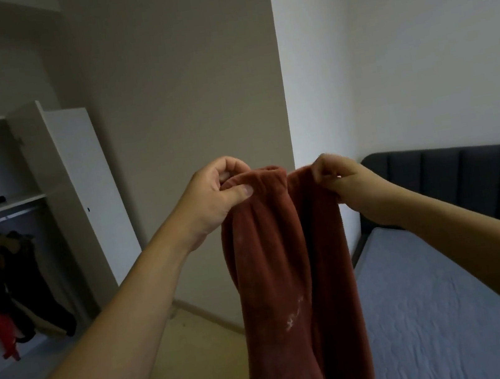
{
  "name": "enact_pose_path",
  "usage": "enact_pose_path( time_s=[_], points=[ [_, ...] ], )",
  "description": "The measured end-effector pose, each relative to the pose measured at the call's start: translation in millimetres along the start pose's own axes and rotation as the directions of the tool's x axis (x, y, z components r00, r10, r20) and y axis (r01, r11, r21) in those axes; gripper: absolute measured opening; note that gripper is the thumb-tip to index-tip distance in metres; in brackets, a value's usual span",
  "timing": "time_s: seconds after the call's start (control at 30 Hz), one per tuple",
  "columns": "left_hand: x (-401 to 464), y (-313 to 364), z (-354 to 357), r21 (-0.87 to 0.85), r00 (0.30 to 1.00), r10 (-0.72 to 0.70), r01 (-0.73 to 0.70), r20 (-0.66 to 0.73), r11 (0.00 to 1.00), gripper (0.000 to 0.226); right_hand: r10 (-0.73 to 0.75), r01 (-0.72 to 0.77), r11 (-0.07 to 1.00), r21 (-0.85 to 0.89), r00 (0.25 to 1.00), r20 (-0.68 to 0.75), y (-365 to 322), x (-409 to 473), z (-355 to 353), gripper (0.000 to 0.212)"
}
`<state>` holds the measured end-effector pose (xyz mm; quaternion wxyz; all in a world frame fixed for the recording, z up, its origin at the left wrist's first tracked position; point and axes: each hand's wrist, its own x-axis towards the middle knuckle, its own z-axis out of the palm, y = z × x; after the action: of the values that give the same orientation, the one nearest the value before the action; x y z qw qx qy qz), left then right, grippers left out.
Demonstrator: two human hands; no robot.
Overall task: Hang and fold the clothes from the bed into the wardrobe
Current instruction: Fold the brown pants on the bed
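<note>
Head view: rust fleece garment (276, 283) held up at centre, hanging toward 6 o'clock. Left hand (220, 194) and right hand (338, 178) each pinching its top hem. Open wardrobe (30, 152) at 9 o'clock, bed (440, 306) at 4 o'clock. Likely to slip if either pinch loosens. Clear floor toward the wardrobe.

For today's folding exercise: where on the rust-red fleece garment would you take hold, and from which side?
Grip the rust-red fleece garment at its thick top hem, one pinch at each end from above and outside, as the left hand and right hand do; it hangs in two long folds.
</note>
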<state>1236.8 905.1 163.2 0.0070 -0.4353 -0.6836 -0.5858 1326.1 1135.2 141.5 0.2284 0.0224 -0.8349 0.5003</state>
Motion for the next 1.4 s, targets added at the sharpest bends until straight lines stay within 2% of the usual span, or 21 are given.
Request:
enact_pose_path(
  time_s=[0.13,0.17,0.27,0.37,0.47,0.53,0.63,0.73,0.8,0.83,0.87,0.93,1.0,1.07,1.13,1.2,1.27,1.33,1.4],
  points=[
    [11.3,4.8,11.4,0.013,0.997,0.078,-0.078,-0.023,0.997,0.018,-0.045,0.047,0.999,0.019,0.996,-0.074,-14.0,4.1,3.1,0.051],
    [13.9,5.7,13.9,0.026,0.995,0.092,-0.091,-0.023,0.995,0.018,-0.058,0.058,0.998,-0.003,0.995,-0.077,-18.8,4.2,3.4,0.048],
    [18.3,5.4,17.5,0.068,0.993,0.107,-0.104,-0.041,0.992,0.02,-0.086,0.084,0.992,-0.098,0.996,-0.021,-27.6,-0.1,-0.3,0.021],
    [18.4,2.8,16.5,0.071,0.994,0.104,-0.101,-0.042,0.992,0.022,-0.063,0.07,0.984,-0.162,0.997,0.053,-23.9,-3.7,-9.8,0.019],
    [17.1,1.7,19.3,0.065,0.994,0.111,-0.11,-0.016,0.992,0.024,-0.075,0.092,0.972,-0.218,0.993,0.086,-22.5,-5.4,-13.7,0.049],
    [17.3,1.5,22.9,0.059,0.992,0.129,-0.129,0.0,0.99,0.026,-0.107,0.123,0.963,-0.24,0.991,0.077,-26.0,-5.5,-10.2,0.056],
    [16.6,-0.2,29.1,0.083,0.986,0.165,-0.164,-0.002,0.983,0.028,-0.17,0.179,0.927,-0.328,0.984,0.057,-29.0,-2.6,-8.3,0.042],
    [12.6,-3.8,36.3,0.069,0.988,0.152,-0.152,-0.007,0.986,0.027,-0.249,0.256,0.844,-0.471,0.965,0.077,-30.5,-1.7,-8.4,0.018],
    [9.0,-7.6,37.5,0.066,0.989,0.072,-0.081,0.128,0.995,0.024,-0.289,0.29,0.808,-0.513,0.954,0.084,-29.7,-3.8,-6.8,0.012],
    [7.0,-9.5,36.2,0.133,0.974,-0.006,-0.025,0.226,0.991,0.022,-0.296,0.291,0.809,-0.512,0.952,0.073,-28.7,-5.4,-6.5,0.012],
    [5.0,-11.6,34.3,0.282,0.951,-0.09,0.003,0.297,0.959,0.02,-0.297,0.285,0.816,-0.504,0.953,0.058,-27.8,-7.3,-7.2,0.012],
    [1.5,-19.9,29.0,0.64,0.946,-0.165,-0.056,0.28,0.766,0.022,-0.285,0.269,0.833,-0.484,0.958,0.042,-27.4,-12.3,-11.1,0.014],
    [-3.8,-26.1,26.8,0.795,0.981,0.003,-0.16,0.196,0.585,0.021,-0.27,0.263,0.845,-0.465,0.961,0.053,-26.9,-17.8,-15.9,0.017],
    [-8.6,-24.4,28.7,0.837,0.96,0.244,-0.243,0.136,0.491,0.025,-0.279,0.271,0.845,-0.46,0.959,0.053,-26.0,-22.3,-20.9,0.02],
    [-8.7,-20.6,29.5,0.891,0.926,0.364,-0.245,0.099,0.381,0.042,-0.302,0.287,0.844,-0.453,0.952,0.041,-26.5,-25.6,-25.4,0.024],
    [-5.7,-15.9,28.3,0.926,0.92,0.379,-0.227,0.102,0.301,0.063,-0.337,0.316,0.822,-0.473,0.941,0.043,-27.5,-29.4,-29.7,0.028],
    [-2.9,-13.3,29.9,0.954,0.939,0.312,-0.216,0.144,0.21,0.075,-0.343,0.33,0.805,-0.493,0.937,0.067,-27.3,-34.1,-29.5,0.03],
    [-1.9,-14.7,33.5,0.963,0.942,0.286,-0.223,0.173,0.152,0.052,-0.322,0.326,0.808,-0.49,0.942,0.095,-25.6,-38.8,-22.2,0.033],
    [-5.5,-17.1,34.8,0.964,0.959,0.251,-0.183,0.132,0.193,0.031,-0.319,0.325,0.814,-0.482,0.943,0.097,-23.1,-42.1,-9.7,0.032]
  ],
)
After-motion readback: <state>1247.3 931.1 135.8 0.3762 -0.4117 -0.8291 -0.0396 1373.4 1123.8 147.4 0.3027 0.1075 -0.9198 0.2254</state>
